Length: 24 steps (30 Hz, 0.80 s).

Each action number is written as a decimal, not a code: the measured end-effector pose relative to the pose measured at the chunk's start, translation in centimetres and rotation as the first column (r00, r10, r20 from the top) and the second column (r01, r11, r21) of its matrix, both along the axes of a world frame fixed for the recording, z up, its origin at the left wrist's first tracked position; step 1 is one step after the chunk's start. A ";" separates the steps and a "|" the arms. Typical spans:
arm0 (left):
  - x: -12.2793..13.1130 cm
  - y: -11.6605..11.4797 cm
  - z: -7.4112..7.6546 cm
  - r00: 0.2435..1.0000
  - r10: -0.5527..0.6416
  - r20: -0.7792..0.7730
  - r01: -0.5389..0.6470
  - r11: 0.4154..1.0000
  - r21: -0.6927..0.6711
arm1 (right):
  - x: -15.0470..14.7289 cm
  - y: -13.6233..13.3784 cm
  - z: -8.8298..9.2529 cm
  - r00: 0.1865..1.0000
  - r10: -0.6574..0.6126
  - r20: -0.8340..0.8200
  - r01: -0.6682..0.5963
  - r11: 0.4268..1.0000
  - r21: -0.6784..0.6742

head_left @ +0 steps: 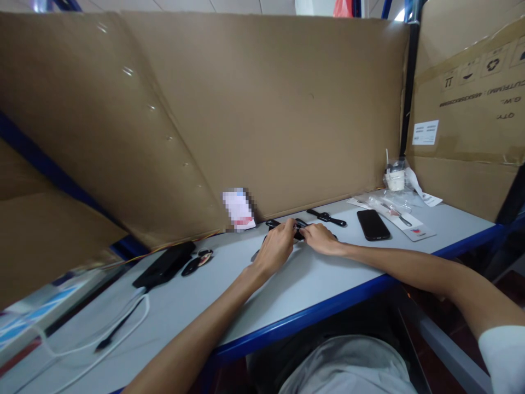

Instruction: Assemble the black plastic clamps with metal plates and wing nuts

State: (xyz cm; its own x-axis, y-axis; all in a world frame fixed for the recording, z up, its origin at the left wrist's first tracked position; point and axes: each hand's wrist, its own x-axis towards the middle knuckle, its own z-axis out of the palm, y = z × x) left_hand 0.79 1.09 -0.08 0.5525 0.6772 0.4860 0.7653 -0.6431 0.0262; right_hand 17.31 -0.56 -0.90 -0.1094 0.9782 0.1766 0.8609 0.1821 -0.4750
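Near the back of the grey table (pixel 241 295), my left hand (pixel 279 242) and my right hand (pixel 321 238) meet over a black object (pixel 272 223). The fingers of both hands are closed on it, thumbs close together at its middle. A rounded dark end sticks out beyond my left hand; the rest is mostly covered, so its exact kind cannot be made out. Just behind my right hand lies a slim black tool (pixel 327 218) with a handle at each side of a wider middle. A black phone (pixel 373 225) rests to the right of that hand.
Cardboard walls (pixel 266 109) close off the back and sides. Leaning there is a blurred-out phone-shaped thing (pixel 239 209). On the left are a black case (pixel 166 265), keys (pixel 197 261) and a white cable (pixel 139 317); on the right, plastic packaging (pixel 381 202) and a cup (pixel 395 178).
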 end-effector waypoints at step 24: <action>0.0 0.6 0.1 1.000 -0.002 -0.026 0.000 0.998 -0.066 | 0.0 -0.1 -0.2 0.999 -0.001 0.047 0.000 1.000 0.012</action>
State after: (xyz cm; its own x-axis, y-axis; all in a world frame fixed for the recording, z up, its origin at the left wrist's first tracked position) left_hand 0.75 1.69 0.06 0.5651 0.7067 0.4257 0.7657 -0.6413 0.0482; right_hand 17.28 -0.69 -1.12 -0.1174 0.9761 0.1827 0.8823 0.1869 -0.4321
